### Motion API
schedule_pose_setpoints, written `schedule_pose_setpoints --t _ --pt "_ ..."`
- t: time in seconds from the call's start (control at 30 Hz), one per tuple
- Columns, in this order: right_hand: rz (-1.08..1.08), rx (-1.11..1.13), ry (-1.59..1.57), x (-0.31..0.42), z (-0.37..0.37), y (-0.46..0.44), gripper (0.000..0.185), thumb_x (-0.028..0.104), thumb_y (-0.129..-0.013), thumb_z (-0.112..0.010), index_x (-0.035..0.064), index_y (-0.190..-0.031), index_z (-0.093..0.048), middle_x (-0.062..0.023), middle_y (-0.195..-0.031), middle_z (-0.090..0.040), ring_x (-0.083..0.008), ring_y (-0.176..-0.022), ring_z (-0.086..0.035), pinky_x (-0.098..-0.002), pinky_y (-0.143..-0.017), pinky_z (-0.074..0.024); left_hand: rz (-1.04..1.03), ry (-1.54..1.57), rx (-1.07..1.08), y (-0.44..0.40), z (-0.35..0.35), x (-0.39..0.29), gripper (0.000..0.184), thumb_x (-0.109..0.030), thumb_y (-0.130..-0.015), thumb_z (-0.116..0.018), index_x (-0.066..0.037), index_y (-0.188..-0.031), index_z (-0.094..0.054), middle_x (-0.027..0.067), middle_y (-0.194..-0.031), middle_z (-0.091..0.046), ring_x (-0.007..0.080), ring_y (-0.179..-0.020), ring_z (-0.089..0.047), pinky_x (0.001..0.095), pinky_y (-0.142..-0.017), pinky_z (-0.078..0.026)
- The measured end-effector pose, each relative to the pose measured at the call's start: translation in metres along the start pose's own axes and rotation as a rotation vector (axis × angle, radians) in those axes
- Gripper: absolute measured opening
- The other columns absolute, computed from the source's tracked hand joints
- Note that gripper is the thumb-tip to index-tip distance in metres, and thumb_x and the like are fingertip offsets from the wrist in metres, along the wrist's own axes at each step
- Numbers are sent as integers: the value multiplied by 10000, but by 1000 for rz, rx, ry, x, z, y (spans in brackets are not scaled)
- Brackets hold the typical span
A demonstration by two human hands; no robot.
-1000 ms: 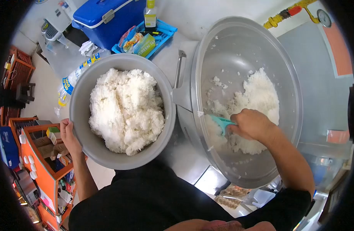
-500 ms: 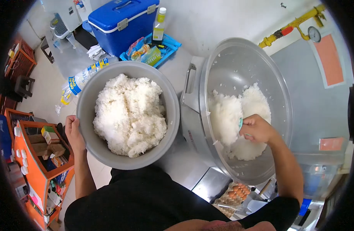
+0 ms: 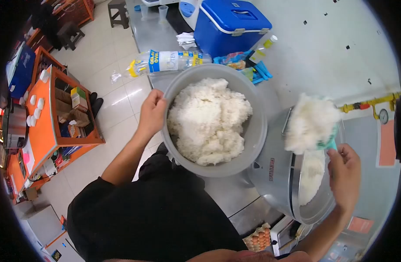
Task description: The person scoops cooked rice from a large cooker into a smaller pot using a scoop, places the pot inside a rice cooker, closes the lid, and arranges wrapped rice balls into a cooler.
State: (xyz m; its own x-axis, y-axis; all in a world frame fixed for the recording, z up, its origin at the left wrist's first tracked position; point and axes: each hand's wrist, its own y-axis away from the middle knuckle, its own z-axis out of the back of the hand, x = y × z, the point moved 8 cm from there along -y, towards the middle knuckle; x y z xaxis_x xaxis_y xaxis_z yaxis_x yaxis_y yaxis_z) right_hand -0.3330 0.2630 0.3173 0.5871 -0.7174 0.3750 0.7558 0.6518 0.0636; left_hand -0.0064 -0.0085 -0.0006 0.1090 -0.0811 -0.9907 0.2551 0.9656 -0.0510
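My left hand (image 3: 152, 113) grips the left rim of a round grey tub (image 3: 259, 115). A big mound of cooked white rice (image 3: 205, 126) fills much of the tub. My right hand (image 3: 345, 174) is closed on the handle of a teal scoop (image 3: 331, 142). Heaped on the scoop is a large clump of rice (image 3: 311, 122), held up in the air above the cooker and to the right of the tub. Below it stands a large silver rice cooker (image 3: 270, 168), uncovered, with more rice (image 3: 311, 179) inside; the raised clump hides part of its opening.
Behind the tub are a bagged sleeve of plastic cups (image 3: 170, 61), a blue cooler (image 3: 231, 30) and a blue tray with packets (image 3: 261, 70). A carton of eggs (image 3: 259, 238) lies near the cooker. An orange shelf unit (image 3: 50, 118) stands at left.
My right hand has lifted the scoop, loaded with rice, up out of the cooker. The view has swung right and tilted. My left hand still holds the tub's rim.
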Motion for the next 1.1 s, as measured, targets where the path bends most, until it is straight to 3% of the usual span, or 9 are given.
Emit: schedule_pose_setpoints --t 0.07,0.1,0.13,0.2,0.33,0.53,0.77,0.93,1.1 --pt "340 -211 336 41 -32 19 221 200 -952 -594 -20 -952 -610 -128 -725 -613 -265 -620 -604 -382 -582 -489 43 59 20 -3 -4 7 96 -107 -931 -522 -25 -882 -530 -5 -727 -497 81 -695 -462 273 -628 -404" --pt "114 -169 355 57 -59 31 210 170 -943 -617 -20 -1030 -607 -191 -929 -672 -400 -904 -654 -472 -793 -496 40 64 23 -1 -4 7 95 -106 -933 -523 -27 -879 -529 -7 -725 -494 79 -694 -458 273 -623 -400" --pt "284 -265 404 57 -90 41 244 158 -939 -614 18 -1138 -593 -221 -1070 -670 -438 -974 -643 -496 -807 -504 36 66 30 -3 -4 6 95 -105 -935 -525 -29 -877 -528 -9 -723 -491 77 -692 -453 273 -619 -397" --pt "131 -33 508 49 -151 44 383 140 -961 -567 25 -1320 -498 -230 -1156 -641 -437 -987 -641 -502 -832 -513 9 96 41 -4 -4 2 87 -94 -935 -523 -32 -874 -529 -13 -717 -477 75 -686 -439 273 -602 -385" --pt "160 -425 434 29 -150 52 302 170 -976 -553 17 -1236 -555 -215 -1125 -629 -420 -972 -639 -491 -797 -514 20 55 79 -5 -4 6 75 -84 -932 -519 -34 -875 -522 -18 -730 -474 74 -692 -438 270 -603 -384" --pt "60 -235 286 22 -131 61 268 191 -991 -571 22 -1197 -598 -223 -893 -678 -396 -828 -669 -463 -724 -499 25 34 74 -6 -5 4 64 -72 -930 -510 -34 -879 -517 -14 -750 -479 78 -712 -443 273 -618 -393" --pt "-228 -393 72 -30 -17 47 341 256 -994 -582 -34 -1171 -610 -211 -855 -664 -295 -699 -651 -406 -671 -481 -50 14 75 -7 -4 3 56 -61 -925 -488 -41 -896 -531 -19 -776 -493 78 -751 -451 256 -664 -391" --pt "-7 -172 606 -145 18 -5 329 250 -975 -562 -40 -1106 -645 -253 -953 -685 -372 -818 -688 -470 -719 -520 -23 14 63 -7 -4 11 88 -85 -933 -476 -43 -875 -528 -27 -780 -493 67 -749 -431 242 -668 -373" --pt "-353 149 1087 -173 5 -8 180 141 -901 -600 7 -965 -700 -217 -948 -718 -377 -878 -709 -458 -748 -560 18 -36 44 -7 -2 7 110 -106 -950 -465 -55 -870 -519 -34 -782 -486 59 -735 -419 228 -659 -357"
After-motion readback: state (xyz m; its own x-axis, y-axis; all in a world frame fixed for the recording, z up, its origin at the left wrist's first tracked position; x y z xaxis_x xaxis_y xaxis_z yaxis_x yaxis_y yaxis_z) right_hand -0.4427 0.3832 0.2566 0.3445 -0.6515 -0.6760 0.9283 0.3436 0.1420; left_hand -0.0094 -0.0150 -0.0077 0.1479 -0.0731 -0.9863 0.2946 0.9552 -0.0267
